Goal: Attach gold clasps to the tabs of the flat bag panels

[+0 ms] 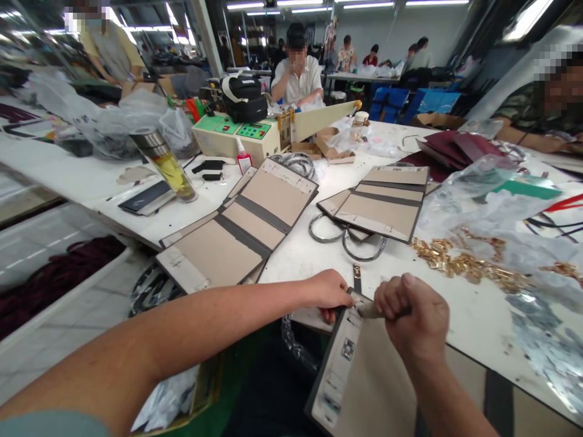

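Note:
A beige-lined bag panel (387, 370) with dark edges and dark fold bands lies at the table's front edge. My left hand (330, 294) pinches its far corner, fingers closed. My right hand (416, 312) is closed in a fist around a short tan piece (371, 310), which presses on the panel's pale strip near that corner; its kind cannot be made out. Metal fittings (348, 349) sit on the strip. Just beyond the corner is a dark strap with a gold buckle (357, 273). A plastic-wrapped handle (296, 346) hangs below my left hand.
Two similar panels (246, 243) (382, 203) lie farther back. Gold fittings (455, 264) are heaped at right beside plastic bags. A bottle (166, 167), a red glue bottle (243, 159) and a cream machine (237, 136) stand at the back left. Other people sit beyond.

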`<state>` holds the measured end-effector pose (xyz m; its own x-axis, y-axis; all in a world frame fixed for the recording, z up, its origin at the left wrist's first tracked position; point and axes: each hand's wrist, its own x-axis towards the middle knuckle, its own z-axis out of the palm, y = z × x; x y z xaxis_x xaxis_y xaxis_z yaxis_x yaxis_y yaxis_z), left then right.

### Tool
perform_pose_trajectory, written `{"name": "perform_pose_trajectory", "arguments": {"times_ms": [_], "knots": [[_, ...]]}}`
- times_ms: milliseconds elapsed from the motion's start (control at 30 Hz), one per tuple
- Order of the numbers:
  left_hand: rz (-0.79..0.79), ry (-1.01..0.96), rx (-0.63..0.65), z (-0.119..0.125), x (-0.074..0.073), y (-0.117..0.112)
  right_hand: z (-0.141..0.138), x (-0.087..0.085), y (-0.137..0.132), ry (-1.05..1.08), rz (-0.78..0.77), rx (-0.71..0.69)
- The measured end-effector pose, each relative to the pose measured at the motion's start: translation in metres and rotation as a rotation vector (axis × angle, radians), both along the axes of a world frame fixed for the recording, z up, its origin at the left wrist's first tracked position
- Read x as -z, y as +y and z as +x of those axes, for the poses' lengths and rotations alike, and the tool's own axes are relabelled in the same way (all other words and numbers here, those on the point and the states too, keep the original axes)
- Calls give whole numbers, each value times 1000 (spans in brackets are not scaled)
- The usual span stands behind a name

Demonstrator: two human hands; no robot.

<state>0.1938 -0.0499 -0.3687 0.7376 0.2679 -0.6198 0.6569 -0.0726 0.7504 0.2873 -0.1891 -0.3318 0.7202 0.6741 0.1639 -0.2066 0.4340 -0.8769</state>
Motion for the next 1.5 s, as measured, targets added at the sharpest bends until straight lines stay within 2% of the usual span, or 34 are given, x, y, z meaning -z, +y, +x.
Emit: {"name": "perform_pose_trajectory", "arguments": {"times_ms": [67, 167, 333, 400, 533, 733, 867, 967, 1100, 1267, 1333, 1433, 1500], "knots": [[-2, -4, 7, 0, 1, 1, -1, -4, 2, -80, -4, -32], [-14, -8, 16, -1, 4, 1, 0, -11, 2, -199, 29, -3], [-8, -13, 25, -2, 2, 2, -3, 0, 3, -334, -249, 26], [-2, -18, 28, -3, 0, 2, -4, 3, 3, -358, -254, 10], [12, -32, 27, -4, -4, 1, -7, -3, 7, -417, -205, -37], [30, -51, 45, -4, -3, 1, -16, -6, 15, -581, -417, -110], [51, -57, 68, -2, 2, 4, -17, -3, 13, -759, -454, -161], [49, -60, 66, -4, 1, 3, -13, 3, 10, -724, -483, -149], [6, -65, 54, -7, 0, 1, -10, 0, 2, -549, -373, -92], [-38, -73, 65, -6, 8, 2, -18, -15, -2, -383, 39, -50], [-32, -71, 63, -5, 8, 3, -20, -12, 0, -382, 44, -70], [-6, -67, 51, -6, 4, 2, -17, 0, 5, -372, -108, -103], [0, -59, 53, -7, 2, 1, -14, 3, 7, -340, -79, -101]]}}
